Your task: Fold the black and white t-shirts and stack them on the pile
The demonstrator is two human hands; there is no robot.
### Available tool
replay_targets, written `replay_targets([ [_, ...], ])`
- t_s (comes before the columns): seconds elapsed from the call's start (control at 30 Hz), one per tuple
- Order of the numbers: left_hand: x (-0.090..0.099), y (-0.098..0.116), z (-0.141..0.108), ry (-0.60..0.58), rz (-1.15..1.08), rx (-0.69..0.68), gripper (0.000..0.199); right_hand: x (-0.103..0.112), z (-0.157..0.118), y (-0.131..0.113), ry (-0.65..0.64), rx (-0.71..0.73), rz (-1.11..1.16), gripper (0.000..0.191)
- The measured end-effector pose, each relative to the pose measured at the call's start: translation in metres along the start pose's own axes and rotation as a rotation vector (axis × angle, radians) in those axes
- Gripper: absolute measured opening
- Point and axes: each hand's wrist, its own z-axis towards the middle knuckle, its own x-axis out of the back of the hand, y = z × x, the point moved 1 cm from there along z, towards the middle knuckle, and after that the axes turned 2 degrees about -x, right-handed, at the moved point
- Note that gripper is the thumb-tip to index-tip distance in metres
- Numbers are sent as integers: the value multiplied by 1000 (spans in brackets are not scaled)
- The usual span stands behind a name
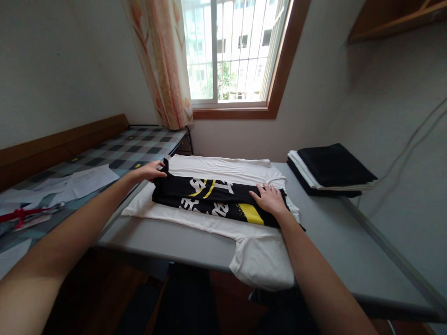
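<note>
On the left, a bed (150, 139) with a checked cover and a wooden board (63, 138) along its far side carries loose papers (94, 179) and a red item (21, 215), too blurred to name. A flowered curtain (167, 70) hangs beside a barred, brown-framed window (240, 56) in the pale wall (226, 135). Next to the bed stands a grey table (331, 251), with a white garment (216, 165) spread over it, one sleeve (265, 263) drooping past the near edge. On that garment lies a folded black shirt (240, 190), print side up, its long axis running left to right and slanting slightly toward the person at the right end. The left hand (153, 170) has its grip pinched on the shirt's left end; the right hand (270, 197) rests released and spread, palm down, near the other end. Further right, apart from the shirt, a neat stack of folded black and white cloth (331, 165) takes up the table's far side, under a wooden shelf (398, 23) high on the wall.
</note>
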Motion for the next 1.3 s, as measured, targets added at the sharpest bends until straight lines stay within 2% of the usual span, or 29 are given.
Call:
replay_targets([
  [0.1,-39,37,-12,-122,28,-162,55,-2,1,1,4,7,-2,72],
  [0.2,-84,59,-30,-171,215,-258,48,-4,3,1,8,8,-1,72],
  [0.3,-109,67,-43,-27,416,-333,35,-4,3,1,8,10,6,72],
  [0.37,-113,69,-46,36,456,-355,30,-4,3,1,8,10,14,71],
  [0.47,-109,72,-45,56,407,-370,28,-3,2,0,6,8,24,71],
  [0.63,-115,74,-46,-18,357,-418,27,-2,2,1,4,12,34,70],
  [0.73,-121,74,-49,-11,331,-455,28,-2,1,0,23,19,40,69],
  [0.87,-116,64,-44,126,227,-536,38,1,-3,-1,132,68,60,61],
  [0.97,-114,45,-34,231,300,-556,40,4,-4,-1,224,125,92,53],
  [1.13,-128,20,-21,136,503,-478,53,9,0,10,207,106,115,45],
  [1.23,-134,20,-24,117,524,-481,54,13,3,23,212,23,107,45],
  [1.3,-135,25,-30,121,498,-552,54,15,5,33,207,-47,105,45],
])
